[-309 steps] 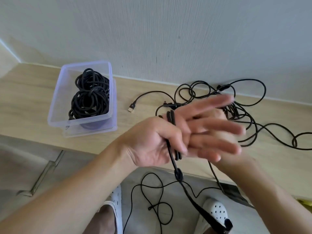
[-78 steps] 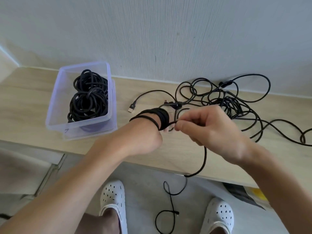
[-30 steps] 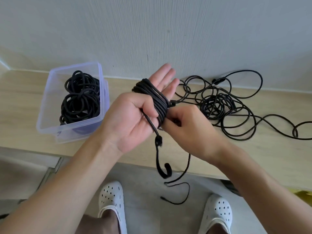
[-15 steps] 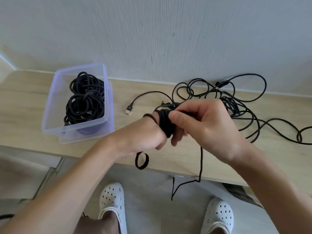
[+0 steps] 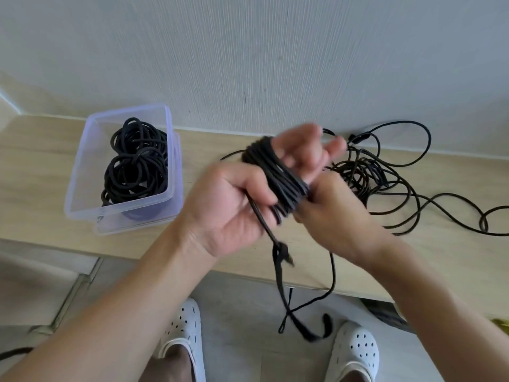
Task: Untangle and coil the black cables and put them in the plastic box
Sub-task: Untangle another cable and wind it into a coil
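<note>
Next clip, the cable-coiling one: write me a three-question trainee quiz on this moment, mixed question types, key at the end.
1. True or false: the plastic box already holds coiled black cable.
2. The cable coil is wound round: A) the fingers of the left hand; B) the box; C) a wooden spool.
3. Fill in: the tangled cables lie on the table, on the ___ hand's side.
Key: 1 true; 2 A; 3 right.
</note>
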{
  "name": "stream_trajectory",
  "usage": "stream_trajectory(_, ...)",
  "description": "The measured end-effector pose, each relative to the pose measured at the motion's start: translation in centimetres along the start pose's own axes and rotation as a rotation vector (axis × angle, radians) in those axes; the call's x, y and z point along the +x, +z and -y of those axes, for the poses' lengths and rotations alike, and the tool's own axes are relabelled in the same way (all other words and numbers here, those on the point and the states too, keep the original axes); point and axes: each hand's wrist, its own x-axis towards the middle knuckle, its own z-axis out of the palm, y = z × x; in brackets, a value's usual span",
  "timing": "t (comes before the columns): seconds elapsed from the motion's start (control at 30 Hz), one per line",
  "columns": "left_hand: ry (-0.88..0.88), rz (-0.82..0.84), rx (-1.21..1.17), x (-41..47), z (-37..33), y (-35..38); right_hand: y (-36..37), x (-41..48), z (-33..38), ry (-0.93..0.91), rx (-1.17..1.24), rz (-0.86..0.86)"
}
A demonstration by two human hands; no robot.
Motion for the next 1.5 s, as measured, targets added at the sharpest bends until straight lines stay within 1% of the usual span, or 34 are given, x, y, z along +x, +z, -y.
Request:
stream_trajectory(0.03, 0.037, -0.051, -0.08, 0.2, -0.4, -0.3, 0.4, 0.0, 0.1, -0.01, -0.018, 0.009)
stream_trajectory(0.1, 0.056, -0.189, -0.062, 0.5, -1.0, -0.8, 0.8, -0.2, 0.3, -0.022, -0.025, 0.049)
stream_trajectory(0.2, 0.086, -0.467, 0.161, 0.5, -1.4, -1.9, 0.5, -0.7, 0.5, 0.001, -0.007, 0.106)
stream_trajectory(0.27, 0.059, -0.568, 0.448, 0.2, -1.6, -2.5, 0.0, -0.8, 0.4, 0.032, 0.054, 0.077)
stream_trajectory(0.3, 0.031, -0.574, 0.661, 0.0, -1.6, -2.7, -0.3, -0.8, 0.3, 0.04, 0.109, 0.051)
stream_trajectory(0.37, -0.067, -0.472, 1.054, -0.5, -1.3, -2.7, -1.1, -0.8, 0.2, 0.026, 0.222, -0.016)
stream_trajectory(0.4, -0.161, -0.419, 1.171, -0.7, -1.0, -2.5, -1.5, -0.9, 0.3, 0.005, 0.254, -0.042)
stream_trajectory(0.43, -0.266, -0.375, 1.237, -0.8, -0.7, -2.3, -1.7, -0.9, 0.3, -0.018, 0.262, -0.067)
stream_trajectory(0.47, -0.358, -0.314, 1.249, -0.9, -0.5, -2.0, -1.9, -0.8, 0.3, -0.037, 0.255, -0.095)
stream_trajectory(0.5, -0.441, -0.239, 1.217, -0.9, -0.3, -1.7, -1.9, -0.7, 0.2, -0.043, 0.246, -0.125)
stream_trajectory(0.57, -0.515, -0.084, 1.069, -0.9, -0.2, -1.0, -1.6, -0.5, 0.1, -0.03, 0.25, -0.179)
stream_trajectory(0.67, -0.446, 0.058, 0.811, -0.9, -0.6, -0.1, -1.4, -0.4, -0.1, 0.001, 0.278, -0.184)
stream_trajectory(0.77, -0.289, 0.134, 0.524, -1.0, -0.3, 0.0, -1.5, -0.4, 0.0, 0.009, 0.303, -0.122)
stream_trajectory(0.83, -0.18, 0.13, 0.33, -0.9, 0.0, -0.1, -1.6, -0.3, -0.1, -0.017, 0.284, -0.049)
stream_trajectory(0.9, -0.069, 0.094, 0.104, -0.7, 0.0, -0.1, -1.1, -0.2, -0.2, -0.038, 0.191, -0.02)
stream_trajectory(1.0, 0.013, -0.048, -0.221, -0.4, -0.5, -0.4, 0.1, 0.0, -0.1, -0.03, 0.019, -0.008)
stream_trajectory(1.03, 0.056, -0.105, -0.304, -0.3, -0.8, -0.5, 0.3, 0.0, 0.0, -0.032, -0.015, 0.012)
stream_trajectory(1.07, 0.097, -0.18, -0.339, -0.1, -0.9, -0.7, 0.4, 0.0, 0.0, -0.022, -0.032, 0.035)
stream_trajectory(1.1, 0.132, -0.264, -0.31, 0.1, -1.1, -0.9, 0.4, -0.1, 0.0, -0.008, -0.042, 0.052)
stream_trajectory(1.17, 0.168, -0.446, -0.093, 0.2, -1.2, -1.2, 0.4, -0.2, 0.2, 0.017, -0.035, 0.07)
stream_trajectory(1.23, 0.179, -0.584, 0.278, 0.3, -1.1, -1.6, 0.3, -0.4, 0.5, 0.03, -0.001, 0.093)
stream_trajectory(1.27, 0.164, -0.621, 0.492, 0.2, -1.0, -2.0, 0.2, -0.5, 0.7, 0.035, 0.016, 0.097)
stream_trajectory(1.33, 0.063, -0.618, 0.881, -0.3, -0.9, -2.4, 0.0, -0.7, 0.8, 0.033, 0.05, 0.083)
stream_trajectory(1.37, -0.022, -0.582, 1.014, -0.5, -1.0, -2.3, -0.1, -0.8, 0.7, 0.023, 0.062, 0.074)
stream_trajectory(1.4, -0.112, -0.532, 1.091, -0.7, -1.1, -2.1, -0.3, -0.9, 0.7, 0.012, 0.074, 0.068)
stream_trajectory(1.5, -0.373, -0.36, 1.201, -1.0, -0.9, -1.6, -0.6, -1.0, 0.5, -0.021, 0.093, 0.059)
